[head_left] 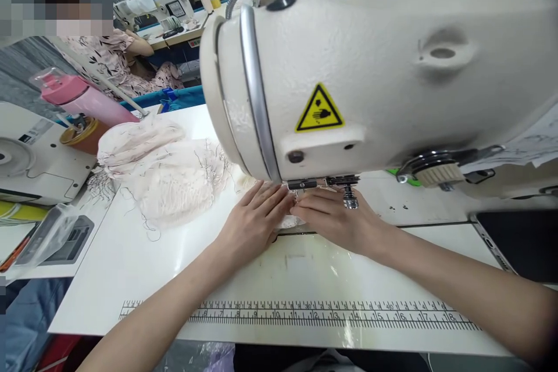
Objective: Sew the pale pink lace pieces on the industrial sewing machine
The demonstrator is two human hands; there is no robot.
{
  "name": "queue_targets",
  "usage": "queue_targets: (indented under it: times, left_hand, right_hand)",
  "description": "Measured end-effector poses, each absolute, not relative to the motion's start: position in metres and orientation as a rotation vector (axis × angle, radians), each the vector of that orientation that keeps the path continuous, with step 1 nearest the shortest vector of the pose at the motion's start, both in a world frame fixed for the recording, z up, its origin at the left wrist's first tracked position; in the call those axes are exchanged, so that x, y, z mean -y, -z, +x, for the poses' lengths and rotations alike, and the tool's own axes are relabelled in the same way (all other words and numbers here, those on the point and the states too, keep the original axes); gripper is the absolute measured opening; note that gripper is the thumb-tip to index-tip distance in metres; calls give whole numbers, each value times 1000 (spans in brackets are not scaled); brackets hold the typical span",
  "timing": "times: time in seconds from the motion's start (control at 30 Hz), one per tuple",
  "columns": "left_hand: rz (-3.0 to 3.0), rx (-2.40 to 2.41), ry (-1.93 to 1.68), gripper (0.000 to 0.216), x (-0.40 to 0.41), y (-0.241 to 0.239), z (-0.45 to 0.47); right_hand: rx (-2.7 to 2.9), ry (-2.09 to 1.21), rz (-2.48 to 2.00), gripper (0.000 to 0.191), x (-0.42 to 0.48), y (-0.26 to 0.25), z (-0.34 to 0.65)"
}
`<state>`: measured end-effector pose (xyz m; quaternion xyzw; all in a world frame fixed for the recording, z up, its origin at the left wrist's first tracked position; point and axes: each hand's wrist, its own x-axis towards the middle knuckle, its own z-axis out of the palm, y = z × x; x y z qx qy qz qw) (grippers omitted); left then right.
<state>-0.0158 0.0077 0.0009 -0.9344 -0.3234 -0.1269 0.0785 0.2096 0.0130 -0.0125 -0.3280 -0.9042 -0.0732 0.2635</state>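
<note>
My left hand lies flat on the white sewing table, fingers stretched out and pressing a small piece of pale lace fabric under the sewing machine head. My right hand rests beside it, fingers together on the same fabric, just left of the presser foot. The fingertips of both hands meet at the needle area, where the machine body hides part of them.
A heap of pale lace pieces lies left of my hands. A pink bottle and another machine stand at far left. A printed ruler runs along the table's front edge. Another person sits behind.
</note>
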Motion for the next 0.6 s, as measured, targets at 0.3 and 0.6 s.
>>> queue_targets:
  times: [0.3, 0.6]
  left_hand:
    - [-2862, 1002, 343, 49, -11, -7, -20]
    - [-2840, 1021, 309, 47, -10, -7, -18]
  right_hand:
    - [2492, 239, -695, 35, -19, 15, 206]
    - [2430, 311, -745, 34, -15, 13, 207]
